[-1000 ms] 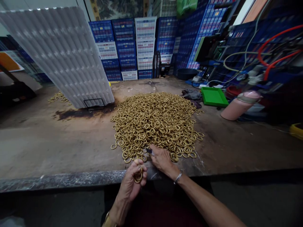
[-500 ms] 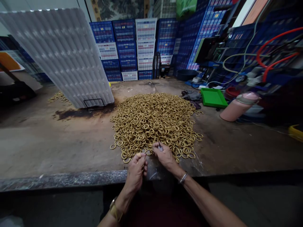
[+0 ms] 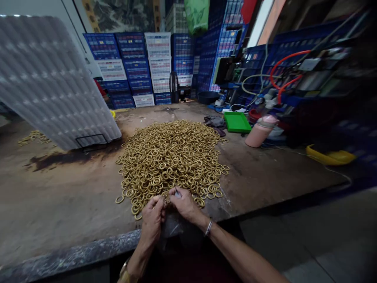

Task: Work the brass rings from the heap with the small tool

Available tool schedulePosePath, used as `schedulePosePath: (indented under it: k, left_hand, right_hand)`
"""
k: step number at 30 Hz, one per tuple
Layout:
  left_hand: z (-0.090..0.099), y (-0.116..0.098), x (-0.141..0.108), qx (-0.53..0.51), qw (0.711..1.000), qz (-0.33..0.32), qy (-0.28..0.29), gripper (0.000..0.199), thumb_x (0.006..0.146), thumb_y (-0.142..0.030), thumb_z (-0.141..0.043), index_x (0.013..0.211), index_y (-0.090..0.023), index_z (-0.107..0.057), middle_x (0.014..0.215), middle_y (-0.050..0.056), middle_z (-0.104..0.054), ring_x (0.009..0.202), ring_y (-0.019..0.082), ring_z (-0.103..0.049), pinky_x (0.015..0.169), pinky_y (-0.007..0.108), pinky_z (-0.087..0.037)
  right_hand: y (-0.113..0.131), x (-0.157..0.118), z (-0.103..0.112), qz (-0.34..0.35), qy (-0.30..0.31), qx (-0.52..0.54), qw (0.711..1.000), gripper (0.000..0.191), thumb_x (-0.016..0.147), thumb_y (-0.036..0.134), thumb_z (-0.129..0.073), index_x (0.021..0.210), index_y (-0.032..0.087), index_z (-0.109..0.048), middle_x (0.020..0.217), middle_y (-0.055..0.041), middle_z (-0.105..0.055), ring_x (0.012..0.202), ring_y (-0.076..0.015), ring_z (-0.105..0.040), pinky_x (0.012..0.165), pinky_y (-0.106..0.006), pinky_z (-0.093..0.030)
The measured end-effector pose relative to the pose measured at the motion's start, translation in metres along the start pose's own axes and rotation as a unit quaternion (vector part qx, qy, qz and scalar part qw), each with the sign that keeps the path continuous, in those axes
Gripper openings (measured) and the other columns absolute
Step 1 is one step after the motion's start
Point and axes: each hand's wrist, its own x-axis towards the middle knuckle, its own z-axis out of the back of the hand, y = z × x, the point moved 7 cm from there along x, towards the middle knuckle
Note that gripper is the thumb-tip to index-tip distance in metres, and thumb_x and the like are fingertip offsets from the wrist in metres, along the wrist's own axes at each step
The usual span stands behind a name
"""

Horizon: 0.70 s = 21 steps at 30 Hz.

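Observation:
A wide heap of gold-coloured rings [image 3: 173, 153] lies on the brown worktop [image 3: 73, 196]. At the heap's near edge my left hand [image 3: 153, 215] is closed, its thumb and fingers pinched together on something too small to make out. Just to its right, nearly touching it, my right hand [image 3: 184, 202] is closed too, with a small greyish piece [image 3: 177, 193] showing at its fingers; I cannot make out exactly what it is. Several loose rings lie around the heap's borders, close to both hands.
A ribbed translucent panel [image 3: 59, 82] leans in a black wire stand [image 3: 92, 140] at the left. On the right are a green tray [image 3: 237, 122], a pink bottle [image 3: 260, 131] and a yellow dish [image 3: 330, 156]. Stacked blue and white crates [image 3: 134, 63] stand behind.
The view has turned to the right, so the heap and panel appear further left. My two hands are closer together, both still closed at the heap's near edge.

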Motion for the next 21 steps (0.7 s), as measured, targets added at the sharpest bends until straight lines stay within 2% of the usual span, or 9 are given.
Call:
schedulePosePath:
  k: [3,6,9,12,15,17,19,21]
  left_hand:
    - [0.005,-0.018,0.003,0.116,0.988,-0.097,-0.017,0.024,0.071,-0.04,-0.058,0.068,-0.017,-0.058,0.053,-0.004,-0.051,0.048,0.01,-0.046,0.046,0.02,-0.035]
    - [-0.002,-0.035,0.001,0.208,0.957,-0.2,0.001,0.016,0.072,-0.033,-0.056,0.073,-0.018,-0.063,0.068,0.001,-0.063,0.065,0.015,-0.056,0.065,0.025,-0.042]
    - [-0.013,-0.04,-0.002,0.233,0.946,-0.224,0.028,0.015,0.074,-0.031,-0.053,0.075,-0.02,-0.064,0.071,0.002,-0.064,0.068,0.017,-0.057,0.068,0.027,-0.043]
    - [-0.019,-0.038,-0.004,0.183,0.965,-0.178,0.056,0.017,0.074,-0.032,-0.054,0.07,-0.018,-0.062,0.067,0.001,-0.061,0.064,0.015,-0.055,0.064,0.024,-0.043]
    - [-0.023,-0.023,-0.008,0.097,0.989,-0.046,0.099,0.022,0.074,-0.039,-0.053,0.076,-0.017,-0.059,0.056,-0.003,-0.053,0.046,0.008,-0.045,0.045,0.019,-0.035]
    - [-0.025,-0.013,-0.013,0.043,0.992,0.022,0.118,0.025,0.074,-0.041,-0.054,0.082,-0.018,-0.055,0.054,-0.006,-0.048,0.039,0.005,-0.038,0.038,0.016,-0.028]
    - [-0.026,-0.01,-0.018,0.009,0.992,0.037,0.124,0.024,0.073,-0.042,-0.055,0.081,-0.019,-0.052,0.056,-0.006,-0.048,0.039,0.004,-0.037,0.037,0.015,-0.026]
    - [-0.025,-0.01,-0.02,-0.004,0.992,0.024,0.121,0.024,0.074,-0.041,-0.055,0.079,-0.019,-0.05,0.058,-0.006,-0.049,0.041,0.004,-0.039,0.038,0.014,-0.027]
  right_hand:
    - [0.014,-0.001,0.005,0.044,-0.017,-0.046,0.998,0.013,0.072,0.02,-0.05,0.082,0.017,-0.059,0.062,0.0044,-0.049,0.054,-0.007,-0.04,0.051,-0.017,-0.033]
    - [0.026,-0.002,0.005,0.092,0.0,-0.056,0.994,0.014,0.077,0.025,-0.05,0.084,0.018,-0.06,0.067,0.0035,-0.052,0.057,-0.0075,-0.042,0.054,-0.018,-0.035]
    - [0.025,-0.001,0.003,0.088,0.031,-0.042,0.995,0.013,0.077,0.027,-0.051,0.074,0.017,-0.059,0.065,0.0035,-0.051,0.059,-0.0078,-0.044,0.057,-0.018,-0.035]
    - [0.01,0.003,0.005,0.025,0.029,0.011,0.999,0.015,0.075,0.03,-0.052,0.071,0.017,-0.056,0.058,0.0048,-0.048,0.053,-0.0069,-0.041,0.051,-0.018,-0.034]
    - [-0.007,0.004,0.002,-0.036,0.045,0.087,0.995,0.018,0.075,0.035,-0.05,0.07,0.018,-0.05,0.051,0.0073,-0.042,0.042,-0.0053,-0.034,0.041,-0.017,-0.029]
    - [-0.014,0.003,-0.002,-0.069,0.062,0.123,0.988,0.02,0.075,0.038,-0.05,0.07,0.019,-0.046,0.049,0.0087,-0.039,0.037,-0.0047,-0.029,0.036,-0.018,-0.024]
    - [-0.016,0.001,-0.003,-0.084,0.064,0.128,0.986,0.021,0.075,0.04,-0.05,0.07,0.02,-0.045,0.047,0.0093,-0.038,0.035,-0.0046,-0.028,0.035,-0.018,-0.022]
    - [-0.011,0.0,-0.001,-0.065,0.055,0.089,0.992,0.021,0.075,0.039,-0.049,0.07,0.019,-0.047,0.047,0.0083,-0.04,0.037,-0.0051,-0.031,0.037,-0.018,-0.024]
